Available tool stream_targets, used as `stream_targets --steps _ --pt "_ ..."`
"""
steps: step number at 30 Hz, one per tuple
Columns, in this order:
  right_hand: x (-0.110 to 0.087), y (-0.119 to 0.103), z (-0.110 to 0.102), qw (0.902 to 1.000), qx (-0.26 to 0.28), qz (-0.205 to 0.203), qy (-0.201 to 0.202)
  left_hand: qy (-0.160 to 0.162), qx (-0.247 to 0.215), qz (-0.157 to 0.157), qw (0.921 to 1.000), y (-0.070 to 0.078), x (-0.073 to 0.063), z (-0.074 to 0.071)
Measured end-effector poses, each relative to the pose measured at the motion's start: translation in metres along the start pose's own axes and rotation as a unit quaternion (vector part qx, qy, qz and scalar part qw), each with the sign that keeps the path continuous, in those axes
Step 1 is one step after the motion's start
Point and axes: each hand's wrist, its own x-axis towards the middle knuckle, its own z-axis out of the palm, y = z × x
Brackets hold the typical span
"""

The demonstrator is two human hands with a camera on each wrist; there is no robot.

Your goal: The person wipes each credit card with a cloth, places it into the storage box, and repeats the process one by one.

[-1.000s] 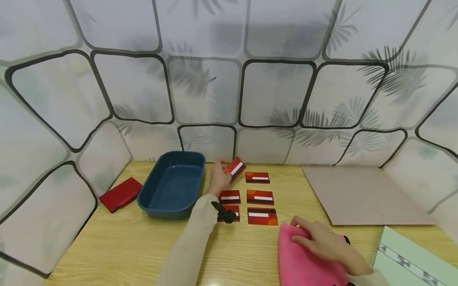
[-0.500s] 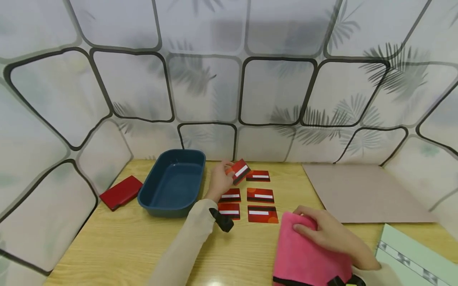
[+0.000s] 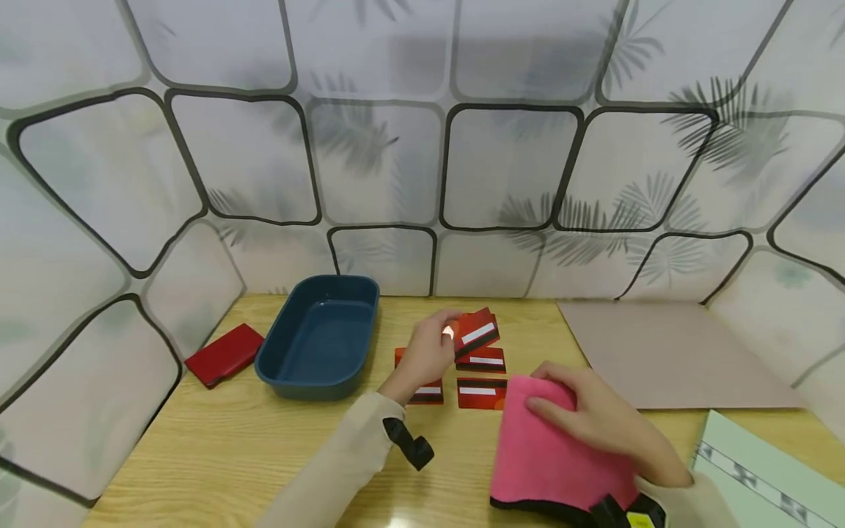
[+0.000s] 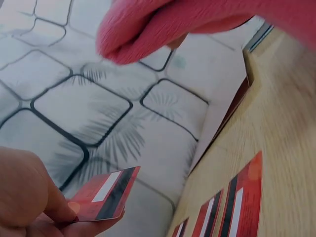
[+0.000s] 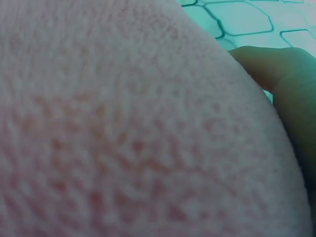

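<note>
My left hand (image 3: 428, 350) pinches a red card (image 3: 477, 330) with a white strip and a dark stripe. The held card is raised and tilted over the back of the laid-out cards, overlapping one of them in the head view. Several similar red cards (image 3: 482, 394) lie in rows on the table; my left hand hides parts of some. In the left wrist view, thumb and fingers clasp the card (image 4: 106, 195) by one end. My right hand (image 3: 590, 411) grips a folded pink cloth (image 3: 554, 455) with dark edging by its top. That cloth fills most of the right wrist view.
A blue basin (image 3: 317, 337) stands left of the cards, with a red wallet-like case (image 3: 226, 355) beside it. A flat beige board (image 3: 680, 356) lies at the back right, and a pale green box or folder (image 3: 766, 469) at the front right. A patterned curtain-like backdrop (image 3: 508, 169) closes off the back.
My left hand has carried the card to the right, from the left column towards the right one. My right hand has lifted the pink cloth and shifted it leftward, nearer the front cards.
</note>
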Motion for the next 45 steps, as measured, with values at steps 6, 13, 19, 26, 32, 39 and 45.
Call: stream_targets --steps 6,13,19,26,32,39,45 --pt "0.011 -0.011 0.000 0.9999 0.013 -0.009 0.006 -0.014 -0.013 0.003 0.9998 0.009 -0.010 0.000" --pt "0.026 -0.019 0.003 0.9982 -0.014 -0.055 0.021 -0.040 -0.046 0.002 0.9981 0.008 -0.016 0.004" --pt "0.040 -0.025 0.006 0.9971 -0.042 -0.063 0.010 -0.035 -0.073 0.001 0.9967 0.008 -0.021 0.004" --pt "0.055 -0.026 0.018 0.9954 -0.063 -0.063 0.035 -0.010 -0.096 -0.006 0.9953 0.013 -0.026 0.002" --pt "0.059 -0.026 0.026 0.9884 -0.114 -0.062 0.079 -0.027 -0.115 0.012 0.9929 0.016 -0.027 -0.001" --pt "0.065 -0.025 0.037 0.9666 -0.186 -0.094 0.150 -0.054 -0.148 0.038 0.9868 0.008 -0.025 -0.009" --pt "0.069 -0.025 0.042 0.9525 -0.213 -0.115 0.185 -0.047 -0.152 0.037 0.9865 0.004 -0.027 -0.012"
